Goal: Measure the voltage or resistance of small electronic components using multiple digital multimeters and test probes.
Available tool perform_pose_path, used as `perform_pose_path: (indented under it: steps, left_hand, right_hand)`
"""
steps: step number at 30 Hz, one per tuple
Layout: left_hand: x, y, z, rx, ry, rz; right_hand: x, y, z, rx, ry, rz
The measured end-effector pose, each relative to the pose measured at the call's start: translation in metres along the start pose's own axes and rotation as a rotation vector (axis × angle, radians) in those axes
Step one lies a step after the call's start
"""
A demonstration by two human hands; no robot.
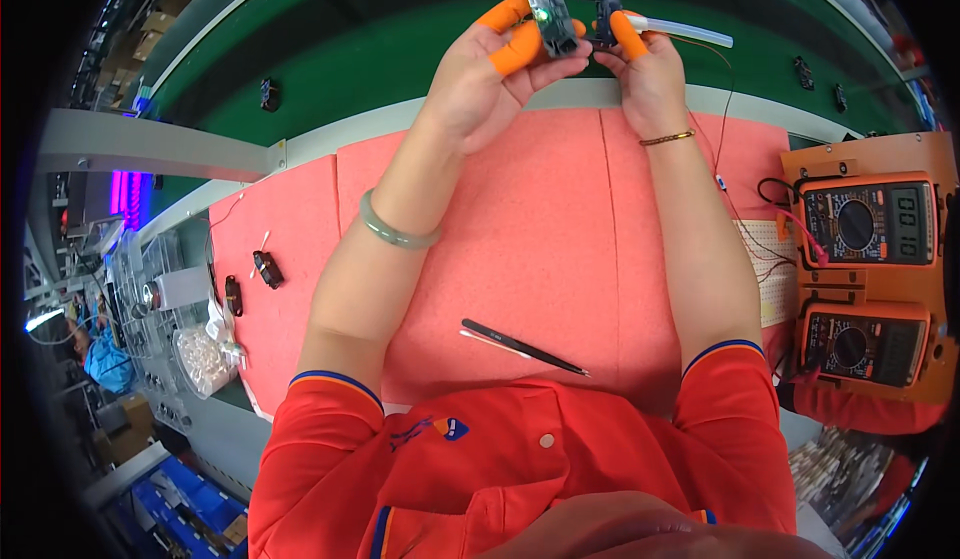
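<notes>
- My left hand (480, 79) is up at twelve o'clock, over the far edge of the pink foam mat (520, 249), pinching a small grey-black electronic module (552, 17) between fingers capped in orange finger cots (515, 49); a green light shows on it.
- My right hand (650, 74), just at the module's three o'clock, grips a small black plastic part (603, 7), with a clear tube (690, 31) running off to the right. The two pieces sit just beside each other; I can't tell if they touch.
- Black tweezers (525, 346) lie on the mat at six o'clock, between my forearms.
- At eight o'clock, a clear plastic container (200, 359) holds a heap of small pale parts; too small to identify.
- Two small dark parts (250, 281) rest at the mat's nine o'clock edge.
- At three o'clock, an orange holder (870, 259) carries two multimeters (868, 224), one above the other, wires leading leftwards.
</notes>
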State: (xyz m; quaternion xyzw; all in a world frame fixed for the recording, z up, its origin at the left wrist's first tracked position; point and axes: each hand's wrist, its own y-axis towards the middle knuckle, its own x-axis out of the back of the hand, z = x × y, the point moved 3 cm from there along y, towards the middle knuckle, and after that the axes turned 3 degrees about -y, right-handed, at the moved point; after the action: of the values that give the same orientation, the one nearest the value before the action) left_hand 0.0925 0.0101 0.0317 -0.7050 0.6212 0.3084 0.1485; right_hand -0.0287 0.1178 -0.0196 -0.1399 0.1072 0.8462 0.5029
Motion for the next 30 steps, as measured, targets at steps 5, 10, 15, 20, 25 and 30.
perform_pose_path:
  steps: [5, 10, 15, 20, 25, 30]
  left_hand:
    - [0.013, 0.009, 0.003, 0.069, -0.462, -0.118]
    - [0.037, 0.010, -0.004, 0.066, 0.078, -0.311]
    - [0.065, 0.004, -0.027, 0.072, 1.439, -0.602]
    - [0.094, 0.010, -0.057, -0.196, 2.209, -0.684]
    - [0.183, -0.043, -0.143, 0.350, 2.366, -0.958]
    - [0.178, -0.044, -0.124, 0.186, 1.628, -0.822]
  right_hand:
    - [0.003, 0.004, 0.003, 0.013, -0.026, -0.012]
    - [-0.005, 0.000, 0.000, 0.000, -0.027, 0.009]
    - [-0.001, -0.001, 0.003, -0.032, -0.025, -0.006]
    - [-0.003, -0.003, 0.005, -0.040, -0.030, -0.028]
    - [-0.009, 0.000, 0.002, -0.040, -0.040, 0.019]
    - [-0.016, -0.007, 0.007, -0.023, -0.055, 0.056]
